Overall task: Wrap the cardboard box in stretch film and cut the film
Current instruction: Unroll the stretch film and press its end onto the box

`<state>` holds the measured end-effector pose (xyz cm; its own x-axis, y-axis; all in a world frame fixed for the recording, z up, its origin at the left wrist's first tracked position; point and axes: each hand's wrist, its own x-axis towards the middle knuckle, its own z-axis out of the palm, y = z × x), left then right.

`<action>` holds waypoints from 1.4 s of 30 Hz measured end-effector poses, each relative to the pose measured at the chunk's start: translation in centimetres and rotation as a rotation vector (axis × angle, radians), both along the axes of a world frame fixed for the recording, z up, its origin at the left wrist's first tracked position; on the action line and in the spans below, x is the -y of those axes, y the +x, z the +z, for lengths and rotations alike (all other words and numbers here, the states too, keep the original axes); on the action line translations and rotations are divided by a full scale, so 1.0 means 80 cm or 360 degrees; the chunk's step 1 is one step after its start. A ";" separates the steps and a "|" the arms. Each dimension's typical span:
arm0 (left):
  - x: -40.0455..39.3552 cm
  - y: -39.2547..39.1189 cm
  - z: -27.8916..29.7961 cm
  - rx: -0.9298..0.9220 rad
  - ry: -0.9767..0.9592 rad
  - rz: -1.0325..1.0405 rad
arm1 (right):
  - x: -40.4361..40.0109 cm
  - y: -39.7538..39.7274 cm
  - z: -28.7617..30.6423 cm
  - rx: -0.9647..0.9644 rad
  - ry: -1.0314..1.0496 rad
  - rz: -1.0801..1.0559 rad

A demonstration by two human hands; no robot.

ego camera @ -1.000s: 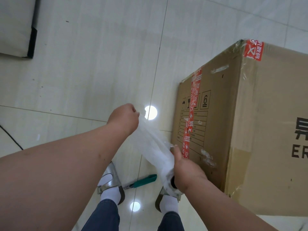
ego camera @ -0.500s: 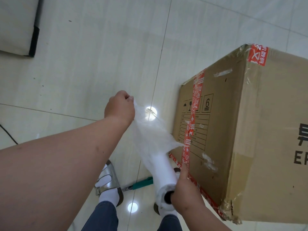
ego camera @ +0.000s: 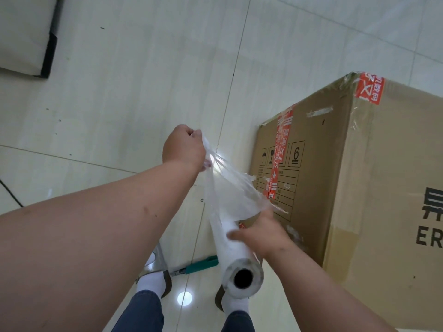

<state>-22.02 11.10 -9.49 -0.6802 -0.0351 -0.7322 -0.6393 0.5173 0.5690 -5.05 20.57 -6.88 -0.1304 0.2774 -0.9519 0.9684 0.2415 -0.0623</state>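
A large brown cardboard box (ego camera: 340, 178) with red tape strips stands on the tiled floor at the right. In front of it I hold a white roll of stretch film (ego camera: 230, 250), its hollow core end facing me. My right hand (ego camera: 261, 233) grips the roll around its middle. My left hand (ego camera: 184, 146) is fisted on the bunched loose end of the clear film (ego camera: 230, 188), which stretches from the roll up to that hand. The film is apart from the box.
A green-handled cutter (ego camera: 199, 264) lies on the floor between my feet (ego camera: 153, 281). A pale flat panel with a dark edge (ego camera: 26, 34) lies at the top left. A black cable (ego camera: 9, 192) crosses the floor at the left edge.
The roll has tipped up so its core end faces me, and my right hand has shifted from its end to its middle. My left hand has pulled the film end further up.
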 end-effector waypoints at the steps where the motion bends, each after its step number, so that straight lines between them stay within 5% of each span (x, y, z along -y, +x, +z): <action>1: -0.001 0.000 0.001 0.0019 0.0033 0.0023 | -0.005 -0.011 -0.001 -0.0106 0.0095 -0.0154; 7: -0.004 0.003 -0.001 0.0094 0.0159 0.0101 | -0.051 -0.086 -0.009 -0.0229 0.0205 -0.0630; 15: 0.002 -0.006 -0.012 0.0118 0.0307 0.0251 | -0.095 -0.154 -0.023 -0.0319 0.0188 -0.0804; 29: -0.068 0.067 -0.003 0.0613 0.0870 0.0238 | -0.136 -0.276 -0.039 -0.0471 0.0091 -0.0347; 34: -0.093 0.092 -0.009 0.0644 0.0935 0.0430 | -0.147 -0.293 -0.032 -0.0437 0.0338 0.0552; 38: -0.112 0.104 -0.006 0.0604 0.1000 0.0540 | -0.135 -0.280 -0.028 0.0076 0.0402 0.1510; 42: -0.130 0.110 -0.007 0.0536 0.0944 0.0513 | -0.127 -0.263 -0.047 0.0485 0.0330 0.1885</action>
